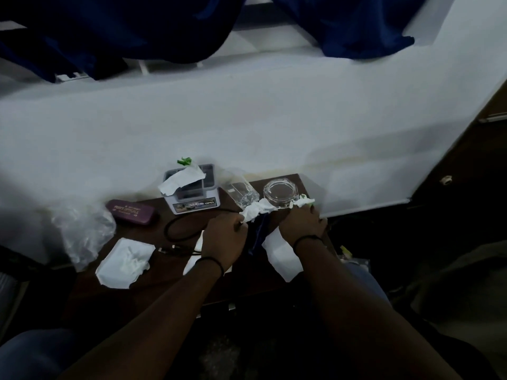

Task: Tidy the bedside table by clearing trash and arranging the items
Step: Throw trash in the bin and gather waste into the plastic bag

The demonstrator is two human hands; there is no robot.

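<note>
On the dark wooden counter (pixel 170 278) against the white wall, both hands are gathering trash; the left hand (pixel 225 239) is curled closed on a crumpled white tissue (pixel 256 211), which spills out past its knuckles beside the clear glass tumbler (pixel 242 194); the right hand (pixel 303 222) is bunched around a smaller wad of white-and-green paper (pixel 304 201) at the foot of the glass ashtray (pixel 280 193). To do this well, I judge, each wad should be lifted straight up and away (both glass pieces stand close enough to be knocked), and the black cable (pixel 178 229) looped near the left wrist is best left undisturbed. The tissues look soft, torn and feather-light, so a loose grip will do; more remain: a flattened one (pixel 124 263) near the front left, a sheet (pixel 282 255) under the right wrist, a torn scrap (pixel 182 181) draped over the grey organiser (pixel 196 202), and a clear plastic bag (pixel 83 233) by the maroon case (pixel 131 212).
</note>
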